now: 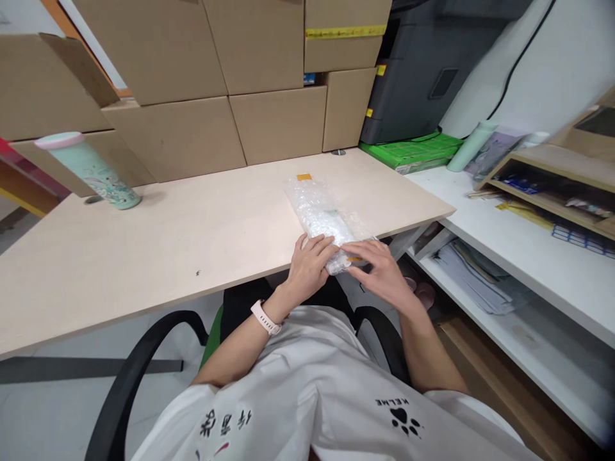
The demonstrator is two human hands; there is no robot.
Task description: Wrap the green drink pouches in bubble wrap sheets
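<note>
A long parcel wrapped in clear bubble wrap (321, 211) lies on the pale wooden desk (192, 237), one end at the near edge. A small orange tape tab sits at its far end, another near my fingers. My left hand (310, 266) lies on the parcel's near end with fingers curled over it. My right hand (379, 266) rests flat against the same end from the right, fingers stretched across the wrap. A pale watch is on my left wrist.
A mint-green tumbler (91, 171) with a pink lid stands at the desk's far left. Stacked cardboard boxes (230, 83) line the back. A dark printer (423, 70) on green packs, a white shelf unit (538, 256) with papers and a wooden tray stand to the right. Black chair arms are below.
</note>
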